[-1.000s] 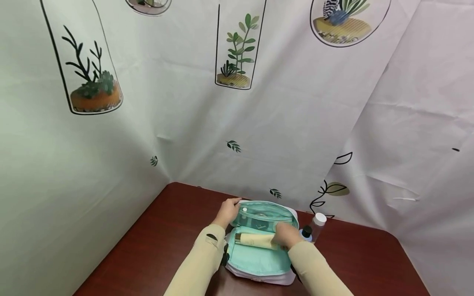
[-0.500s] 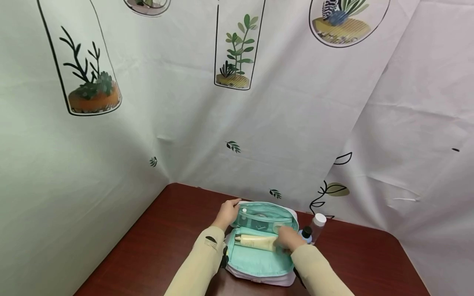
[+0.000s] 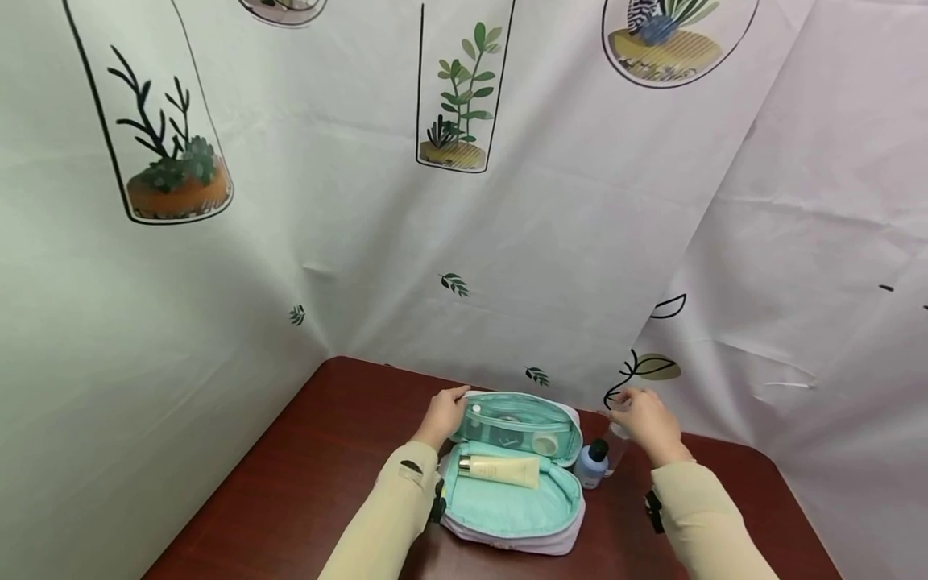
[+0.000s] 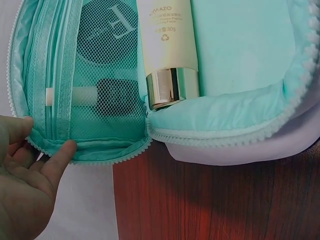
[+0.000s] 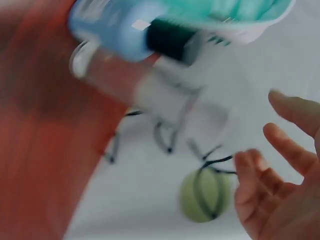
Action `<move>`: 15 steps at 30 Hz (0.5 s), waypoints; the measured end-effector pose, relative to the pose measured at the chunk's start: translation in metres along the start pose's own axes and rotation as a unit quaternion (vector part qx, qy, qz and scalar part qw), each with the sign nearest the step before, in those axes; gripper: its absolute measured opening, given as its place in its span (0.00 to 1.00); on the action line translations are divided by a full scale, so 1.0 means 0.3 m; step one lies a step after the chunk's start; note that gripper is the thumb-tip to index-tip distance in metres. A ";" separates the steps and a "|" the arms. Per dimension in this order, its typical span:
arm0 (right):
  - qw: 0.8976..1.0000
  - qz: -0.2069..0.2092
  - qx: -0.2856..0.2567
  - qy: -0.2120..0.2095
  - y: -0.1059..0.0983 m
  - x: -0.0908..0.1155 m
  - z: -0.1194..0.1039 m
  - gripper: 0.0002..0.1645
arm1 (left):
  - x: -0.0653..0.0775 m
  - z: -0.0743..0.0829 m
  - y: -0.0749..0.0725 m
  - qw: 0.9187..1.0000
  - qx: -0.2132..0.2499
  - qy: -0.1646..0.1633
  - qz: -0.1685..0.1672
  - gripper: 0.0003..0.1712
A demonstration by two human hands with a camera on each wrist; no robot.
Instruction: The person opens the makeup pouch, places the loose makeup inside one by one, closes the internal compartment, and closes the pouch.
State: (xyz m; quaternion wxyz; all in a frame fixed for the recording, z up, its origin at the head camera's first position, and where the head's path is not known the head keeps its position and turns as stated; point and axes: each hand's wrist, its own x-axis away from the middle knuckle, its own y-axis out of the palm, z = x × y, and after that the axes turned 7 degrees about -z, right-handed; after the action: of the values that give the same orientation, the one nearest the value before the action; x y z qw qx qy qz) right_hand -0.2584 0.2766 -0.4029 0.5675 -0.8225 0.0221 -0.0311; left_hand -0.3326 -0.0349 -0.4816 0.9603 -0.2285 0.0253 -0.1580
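A toiletry bag [image 3: 511, 515] with a mint lining lies unzipped and spread wide on the table. My left hand [image 3: 444, 417] pinches the zipped edge of its raised lid between thumb and fingers. Inside the bag rests a pale yellow squeeze tube [image 3: 500, 470] with a gold cap [image 4: 172, 86]. Above the clear bottle [image 5: 150, 92], my right hand [image 5: 285, 180] has its fingers spread and holds nothing. The bottle is blurred in the right wrist view and partly hidden by that hand in the head view. Beside it stands a blue bottle [image 3: 590, 469] with a black cap.
Behind the lid's mesh [image 4: 107, 75] sit a dark round item, a small bottle with a dark end [image 4: 115, 96] and a white round item [image 3: 544, 443]. A patterned white cloth [image 3: 551, 242] hangs behind the dark red table [image 3: 348, 451].
My right hand has left the bag's right side and moved up and right to the clear bottle. The white round item now shows in the lid pocket. My left hand keeps its grip.
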 end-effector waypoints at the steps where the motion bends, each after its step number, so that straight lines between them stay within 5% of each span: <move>1: 1.000 -0.001 -0.004 0.003 0.006 -0.001 0.018 0.21 | 0.000 0.002 0.000 1.000 0.000 -0.001 0.001 0.22; 6: 0.999 -0.041 -0.032 0.000 0.064 0.000 0.082 0.36 | 0.004 0.009 0.003 1.000 0.000 -0.004 0.001 0.22; 15: 0.998 -0.033 -0.045 0.007 0.087 0.006 0.112 0.35 | 0.015 0.015 0.003 1.000 0.005 0.002 0.006 0.22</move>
State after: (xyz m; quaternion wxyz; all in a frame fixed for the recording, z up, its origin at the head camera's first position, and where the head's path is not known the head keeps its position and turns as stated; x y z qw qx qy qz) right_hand -0.2540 0.2984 -0.4392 0.5286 -0.8471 -0.0003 -0.0544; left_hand -0.3275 -0.0335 -0.4778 0.9622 -0.2236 0.0278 -0.1532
